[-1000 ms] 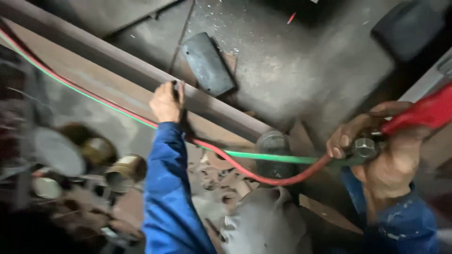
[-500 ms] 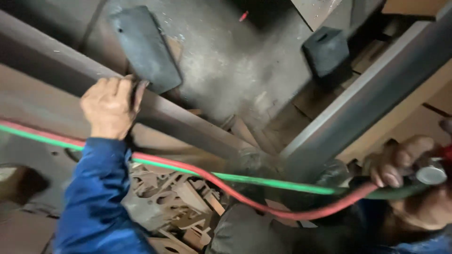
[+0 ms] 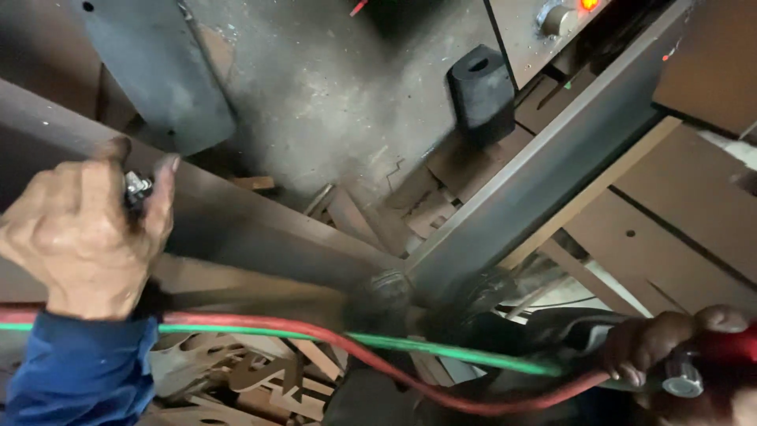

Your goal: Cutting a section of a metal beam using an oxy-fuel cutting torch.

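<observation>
While pinching a small metal fitting [image 3: 136, 188] against the steel beam [image 3: 260, 237], left hand [image 3: 87, 229] steadies it; right hand [image 3: 678, 359] clenched on red torch handle [image 3: 729, 347] w/ valve, red hose [image 3: 378, 359] & green hose [image 3: 441, 347] trailing between.

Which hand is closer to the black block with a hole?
The right hand, low beside the hoses. The left hand is further, at the far left on the steel beam, away from the black block.
</observation>
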